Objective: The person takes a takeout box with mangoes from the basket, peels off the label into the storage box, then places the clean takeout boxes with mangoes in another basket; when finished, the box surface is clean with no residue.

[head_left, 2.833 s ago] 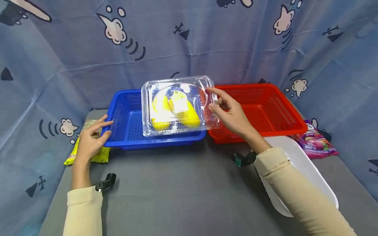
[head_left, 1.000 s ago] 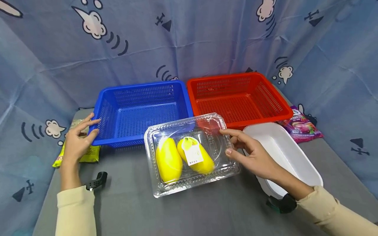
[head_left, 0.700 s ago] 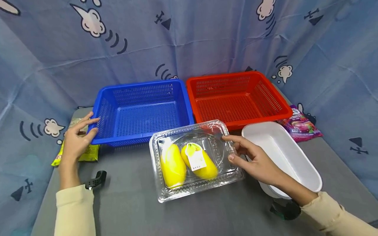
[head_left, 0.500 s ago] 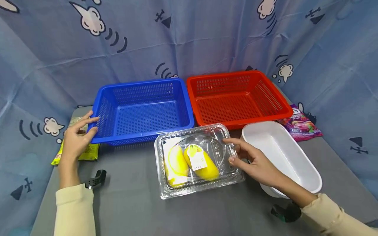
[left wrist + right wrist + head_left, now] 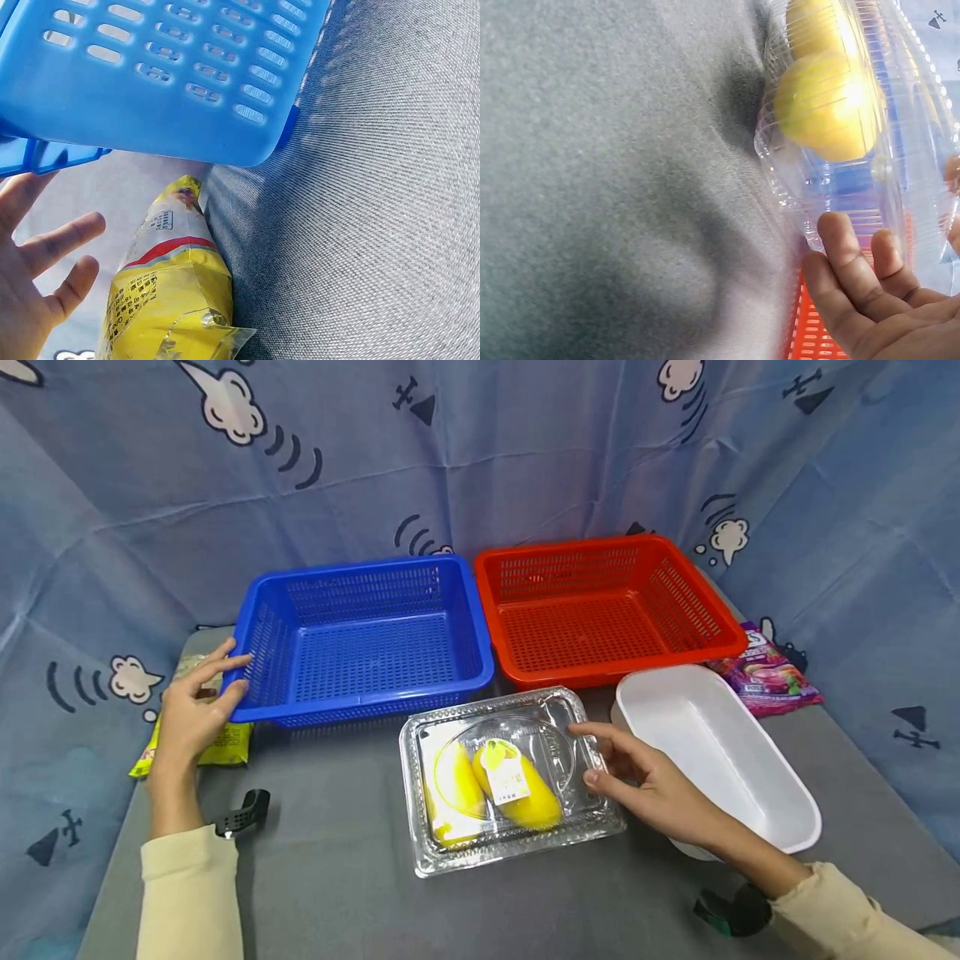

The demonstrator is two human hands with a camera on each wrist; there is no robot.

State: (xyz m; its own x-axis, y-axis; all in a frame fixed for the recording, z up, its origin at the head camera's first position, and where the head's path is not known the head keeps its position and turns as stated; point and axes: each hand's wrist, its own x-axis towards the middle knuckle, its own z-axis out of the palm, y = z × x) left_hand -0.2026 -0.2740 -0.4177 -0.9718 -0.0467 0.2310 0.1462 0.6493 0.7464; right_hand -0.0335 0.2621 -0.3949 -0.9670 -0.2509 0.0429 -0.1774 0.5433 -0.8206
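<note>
A clear plastic clamshell box point(image 5: 517, 856) with two yellow mangoes point(image 5: 534, 802) inside lies in front of the baskets, low at the grey tabletop. One mango carries a white tag point(image 5: 507, 779). My right hand point(image 5: 652, 785) holds the box at its right end, thumb and index finger over the lid; in the right wrist view its other fingers point(image 5: 840, 247) reach the box's side. At the far left, my left hand point(image 5: 193, 706) rests against the left rim of the blue basket point(image 5: 367, 700), fingers extended. In the left wrist view one finger passes behind that rim.
A red basket point(image 5: 622, 670) stands to the right of the blue one. Nearer me is a white tub point(image 5: 757, 760), partly behind my right hand. A purple snack bag point(image 5: 772, 677) lies at the right, and a yellow snack bag point(image 5: 176, 300) lies beside the blue basket. A patterned curtain point(image 5: 510, 443) hangs behind.
My right hand has brought the clamshell box from over the blue basket towards me and down to the tabletop. My left hand stays at the blue rim. The head view has shifted.
</note>
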